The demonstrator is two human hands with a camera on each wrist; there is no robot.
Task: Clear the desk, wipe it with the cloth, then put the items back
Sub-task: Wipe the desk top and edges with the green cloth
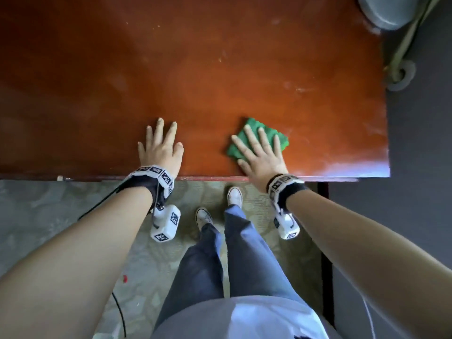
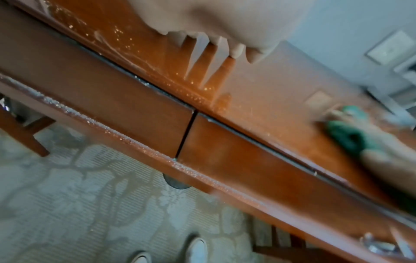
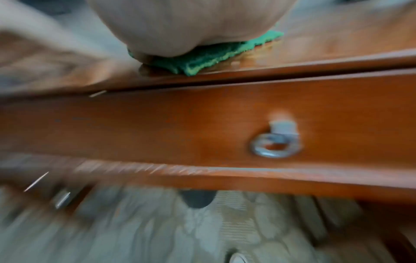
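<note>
Right hand (image 1: 263,156) flat, fingers straight, pressing folded green cloth (image 1: 266,133) on reddish-brown wooden bench (image 1: 220,69); cloth corner points beyond fingertips. Left hand (image 1: 160,149) flat, holding nothing.

Under me lies a pale patterned carpet (image 1: 44,216), and my white shoes (image 1: 234,195) and blue trousers (image 1: 244,253) stand on it. A small red scrap (image 1: 125,279) lies on the carpet to my left, beside a black cable (image 1: 119,311). At the far right stands a grey chair (image 1: 384,13) with a castor (image 1: 401,78). A drawer front carries a metal ring pull (image 3: 273,148).
</note>
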